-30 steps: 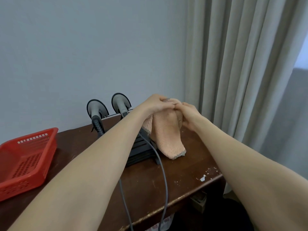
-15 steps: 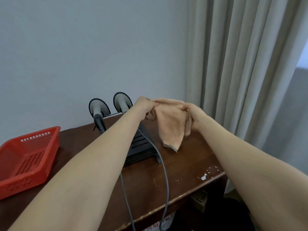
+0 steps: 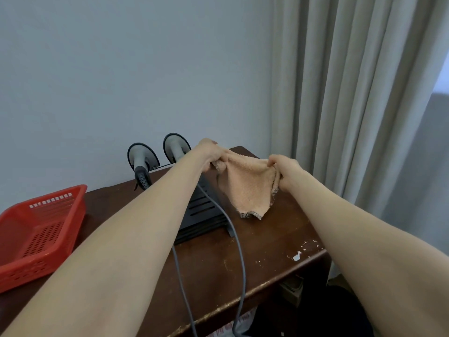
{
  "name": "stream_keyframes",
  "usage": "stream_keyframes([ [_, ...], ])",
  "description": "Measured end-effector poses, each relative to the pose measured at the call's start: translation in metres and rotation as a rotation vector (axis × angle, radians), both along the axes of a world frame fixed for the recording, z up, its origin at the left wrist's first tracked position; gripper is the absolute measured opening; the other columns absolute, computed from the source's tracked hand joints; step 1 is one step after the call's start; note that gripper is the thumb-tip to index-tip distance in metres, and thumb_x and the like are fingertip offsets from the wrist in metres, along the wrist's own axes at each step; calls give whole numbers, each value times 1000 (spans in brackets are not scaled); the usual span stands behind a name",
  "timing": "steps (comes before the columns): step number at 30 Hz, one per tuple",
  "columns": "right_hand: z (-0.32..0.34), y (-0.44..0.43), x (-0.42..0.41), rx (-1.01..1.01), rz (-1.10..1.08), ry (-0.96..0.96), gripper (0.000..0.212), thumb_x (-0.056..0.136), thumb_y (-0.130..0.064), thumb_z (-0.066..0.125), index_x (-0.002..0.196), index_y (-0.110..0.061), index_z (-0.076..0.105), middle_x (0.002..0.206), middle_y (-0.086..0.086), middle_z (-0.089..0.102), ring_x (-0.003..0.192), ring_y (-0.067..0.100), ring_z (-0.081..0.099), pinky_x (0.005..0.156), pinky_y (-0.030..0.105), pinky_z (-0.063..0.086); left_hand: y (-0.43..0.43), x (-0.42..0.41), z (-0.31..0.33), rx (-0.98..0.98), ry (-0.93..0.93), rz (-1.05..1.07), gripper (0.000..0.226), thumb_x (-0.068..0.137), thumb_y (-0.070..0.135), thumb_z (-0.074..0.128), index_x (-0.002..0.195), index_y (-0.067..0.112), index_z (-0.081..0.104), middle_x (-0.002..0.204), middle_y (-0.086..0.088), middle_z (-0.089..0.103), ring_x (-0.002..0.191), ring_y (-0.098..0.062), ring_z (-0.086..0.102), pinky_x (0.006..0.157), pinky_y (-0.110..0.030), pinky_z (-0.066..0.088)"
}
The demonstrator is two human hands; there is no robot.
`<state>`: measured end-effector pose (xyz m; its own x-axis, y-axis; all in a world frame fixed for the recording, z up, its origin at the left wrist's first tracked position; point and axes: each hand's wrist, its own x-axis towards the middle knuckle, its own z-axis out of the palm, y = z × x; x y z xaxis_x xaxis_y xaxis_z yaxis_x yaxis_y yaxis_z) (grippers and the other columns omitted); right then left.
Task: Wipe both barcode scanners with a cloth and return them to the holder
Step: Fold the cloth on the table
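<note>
I hold the peach cloth (image 3: 247,183) stretched between my left hand (image 3: 211,155) and right hand (image 3: 285,170), fingers curled round its top corners, above the desk's (image 3: 211,263) far right corner. Both scanners (image 3: 142,164) stand in the black holder (image 3: 204,210) at the far edge.

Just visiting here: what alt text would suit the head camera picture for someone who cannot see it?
A person's left hand and right hand hold a peach cloth spread between them above a dark wooden table. Further back, two grey barcode scanners stand in a black holder; a red basket sits at the left.
</note>
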<state>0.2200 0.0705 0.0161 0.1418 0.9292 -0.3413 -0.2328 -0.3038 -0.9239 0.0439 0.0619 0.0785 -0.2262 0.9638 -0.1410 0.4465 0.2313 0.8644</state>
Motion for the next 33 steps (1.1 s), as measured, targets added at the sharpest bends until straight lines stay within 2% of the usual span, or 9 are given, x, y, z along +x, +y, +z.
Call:
stream_keyframes([
  [2,-3,3,1,28,35,-122,24,74,11,48,90,-3,59,75,6,50,56,18,43,50,26,37,2,-2,0,71,204,30,67,86,-7,57,146,7,31,138,-17,47,113,-28,56,100,-36,45],
  [7,-12,8,2,88,-4,-368,53,81,-4,68,131,-12,54,130,10,57,118,27,54,91,31,49,-1,-2,3,193,425,0,61,94,5,49,149,17,24,134,-15,49,78,-27,64,76,-32,52],
  [12,-15,7,4,28,-53,-365,52,78,-28,77,120,-2,60,118,13,64,101,27,61,78,32,50,1,-12,2,329,466,-11,38,91,18,59,129,14,55,134,-5,55,117,-19,53,87,-21,38],
  [15,-14,7,5,-30,-101,-186,60,83,-31,72,130,-1,50,125,12,59,113,30,57,92,36,49,2,-15,3,299,296,22,21,88,19,66,105,8,69,115,-4,65,111,-18,57,94,-27,45],
  [18,-9,6,4,-35,-58,-15,46,82,-16,72,123,-5,55,120,8,60,110,27,57,93,35,47,1,-14,7,213,173,15,24,85,6,64,109,5,66,114,-8,63,100,-18,57,83,-25,47],
  [21,-9,6,0,53,40,-157,51,78,13,53,122,-10,62,116,5,57,102,23,51,84,29,42,-1,-12,9,175,287,-3,38,84,-6,54,120,4,61,120,-9,58,90,-15,53,70,-19,44],
  [23,-12,6,-3,97,21,-300,52,79,18,44,118,-9,66,115,6,60,96,22,51,83,26,45,-2,-11,10,200,357,23,38,86,-6,50,121,5,61,125,-10,58,99,-19,57,79,-23,49],
  [26,-16,8,-3,108,-64,-386,41,85,7,48,108,-16,72,117,9,65,98,25,61,87,32,53,-5,-13,12,243,427,95,35,91,0,48,122,8,61,130,-9,57,117,-23,54,93,-25,45],
  [33,-18,8,-4,132,-25,-453,30,87,-30,64,116,-21,68,117,3,67,105,23,61,90,35,52,-9,-23,17,320,529,153,24,91,10,55,110,17,69,123,1,63,116,-17,55,80,-20,40],
])
